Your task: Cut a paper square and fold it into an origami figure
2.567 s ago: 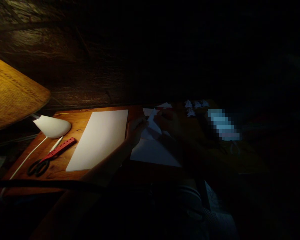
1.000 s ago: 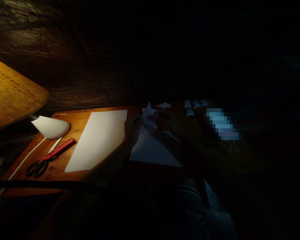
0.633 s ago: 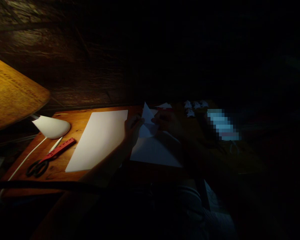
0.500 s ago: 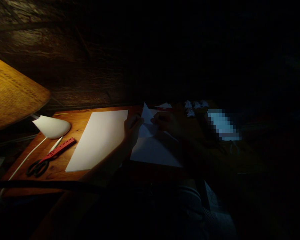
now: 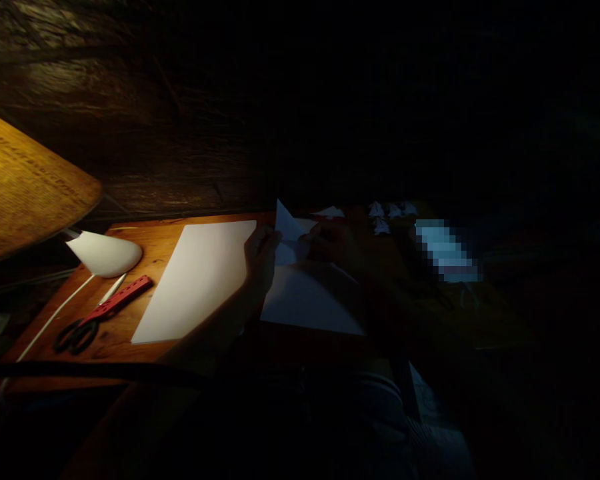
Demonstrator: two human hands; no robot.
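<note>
A folded piece of white paper [image 5: 286, 230] with a pointed top is held up between my two hands. On its left edge, my left hand [image 5: 261, 252] pinches it with thumb and fingers. Across from it, my right hand [image 5: 333, 243] grips the right side, in deep shadow, so its fingers show only faintly. Beneath both hands lies a flat white sheet [image 5: 310, 303], partly shaded by my right arm. Left of my left hand is a larger stack of white paper [image 5: 200, 280], brightly lit.
At the left stand a lamp with a yellow shade [image 5: 25, 187] and a white base [image 5: 107, 255]. Scissors with black handles [image 5: 80, 335] lie near a red strip [image 5: 125, 298]. Several small folded paper pieces [image 5: 380, 225] and a glowing pixelated screen [image 5: 445, 250] are at the right.
The folded paper has shifted slightly left and up, and its tip now leans left. Both hands stay on it, the left one moving a little left.
</note>
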